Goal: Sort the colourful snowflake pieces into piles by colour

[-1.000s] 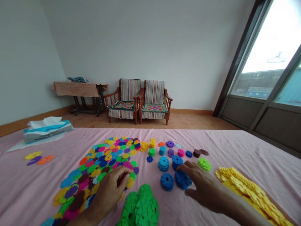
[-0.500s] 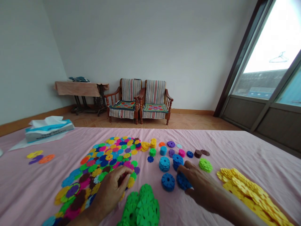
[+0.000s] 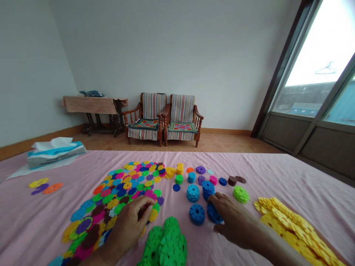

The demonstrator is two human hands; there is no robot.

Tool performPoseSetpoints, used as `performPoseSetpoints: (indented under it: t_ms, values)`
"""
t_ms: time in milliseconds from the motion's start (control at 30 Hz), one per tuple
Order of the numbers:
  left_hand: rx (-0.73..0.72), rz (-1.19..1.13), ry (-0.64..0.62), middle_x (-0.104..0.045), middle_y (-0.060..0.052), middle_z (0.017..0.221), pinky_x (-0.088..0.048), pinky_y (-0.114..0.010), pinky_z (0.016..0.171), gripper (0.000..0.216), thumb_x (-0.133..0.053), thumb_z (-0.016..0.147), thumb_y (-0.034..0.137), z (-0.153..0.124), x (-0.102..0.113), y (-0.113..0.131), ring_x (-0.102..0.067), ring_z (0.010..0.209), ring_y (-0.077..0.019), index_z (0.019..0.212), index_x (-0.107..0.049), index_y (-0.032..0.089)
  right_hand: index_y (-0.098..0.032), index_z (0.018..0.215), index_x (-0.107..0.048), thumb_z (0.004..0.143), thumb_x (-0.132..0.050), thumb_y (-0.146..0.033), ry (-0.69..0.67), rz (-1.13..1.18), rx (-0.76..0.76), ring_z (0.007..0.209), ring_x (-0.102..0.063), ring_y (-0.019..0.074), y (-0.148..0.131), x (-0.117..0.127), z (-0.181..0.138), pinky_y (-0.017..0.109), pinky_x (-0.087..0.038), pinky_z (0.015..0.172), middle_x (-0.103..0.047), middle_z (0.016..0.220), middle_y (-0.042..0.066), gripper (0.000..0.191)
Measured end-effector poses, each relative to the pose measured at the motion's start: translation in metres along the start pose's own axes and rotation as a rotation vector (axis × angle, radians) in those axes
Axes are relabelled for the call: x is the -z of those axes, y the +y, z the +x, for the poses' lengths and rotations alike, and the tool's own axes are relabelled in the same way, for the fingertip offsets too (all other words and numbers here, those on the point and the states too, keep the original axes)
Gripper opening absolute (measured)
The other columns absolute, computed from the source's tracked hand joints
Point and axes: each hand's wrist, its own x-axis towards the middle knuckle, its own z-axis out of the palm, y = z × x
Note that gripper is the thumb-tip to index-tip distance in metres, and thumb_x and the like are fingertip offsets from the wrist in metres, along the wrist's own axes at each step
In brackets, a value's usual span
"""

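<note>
My left hand (image 3: pixel 130 223) rests on the near edge of a wide spread of mixed-colour snowflake discs (image 3: pixel 122 194), fingers curled on a disc I cannot make out. My right hand (image 3: pixel 235 220) lies palm down with its fingers over a stack of dark blue discs (image 3: pixel 213 215). Another dark blue stack (image 3: pixel 197 213) stands just left of it, and two more blue stacks (image 3: pixel 192 192) sit behind. A heap of green discs (image 3: pixel 165 245) lies between my hands at the near edge.
A pile of yellow discs (image 3: pixel 294 229) lies right of my right arm. Small stacks in several colours (image 3: pixel 210 179) and a light green stack (image 3: pixel 240 194) stand behind. A tissue box (image 3: pixel 55 151) and three loose discs (image 3: pixel 44 186) sit far left on the pink cloth (image 3: pixel 277 173).
My right hand has slid a little to the left and closer over the dark blue stack. My left hand has stayed in place.
</note>
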Motion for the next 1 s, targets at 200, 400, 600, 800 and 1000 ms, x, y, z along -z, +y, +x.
performPoseSetpoints:
  t_ms: [200,400,600,800,1000]
  values:
    - [0.004,0.008,-0.006,-0.073,0.0,0.083,-0.052,-0.024,0.068,0.018,-0.048,0.087,0.027,0.0,-0.001,0.0,-0.069,0.076,-0.0171,0.086,-0.066,0.023,-0.012,0.117,-0.062,0.073,-0.069,-0.017,0.058,0.002,0.002,0.108,-0.058,0.0337,-0.005,-0.005,0.003,0.046,-0.045,0.091,-0.062,0.116,0.017,0.044]
    - [0.001,-0.009,0.014,-0.073,0.001,0.081,-0.052,-0.024,0.066,0.018,-0.049,0.086,0.027,-0.001,0.001,0.005,-0.069,0.074,-0.0166,0.084,-0.067,0.024,-0.009,0.128,-0.054,0.074,-0.063,-0.015,0.012,0.023,0.018,0.12,-0.051,0.0339,0.009,-0.009,0.001,0.046,-0.038,0.101,-0.053,0.132,0.021,0.055]
    - [-0.005,-0.013,0.034,-0.074,0.001,0.078,-0.053,-0.023,0.063,0.016,-0.052,0.084,0.027,-0.001,0.002,0.006,-0.069,0.069,-0.0164,0.082,-0.067,0.024,-0.011,0.118,-0.058,0.067,-0.066,-0.023,-0.034,0.093,0.068,0.113,-0.057,0.0308,0.02,-0.002,0.007,0.041,-0.043,0.095,-0.059,0.122,0.018,0.054]
    - [-0.015,-0.001,0.031,-0.072,0.002,0.073,-0.051,-0.021,0.057,0.016,-0.052,0.084,0.028,-0.001,0.001,0.002,-0.067,0.062,-0.0152,0.082,-0.067,0.024,-0.012,0.122,-0.056,0.063,-0.065,-0.025,-0.07,0.096,0.08,0.127,-0.047,0.0331,0.022,0.002,0.011,0.042,-0.037,0.103,-0.053,0.133,0.02,0.062]
    - [-0.03,0.033,0.032,-0.07,0.003,0.068,-0.049,-0.021,0.054,0.017,-0.05,0.085,0.028,-0.001,-0.001,0.0,-0.063,0.054,-0.0134,0.083,-0.066,0.024,-0.01,0.117,-0.056,0.063,-0.059,-0.018,-0.029,0.119,0.108,0.107,-0.06,0.0299,0.014,-0.002,0.003,0.039,-0.045,0.092,-0.063,0.116,0.018,0.054]
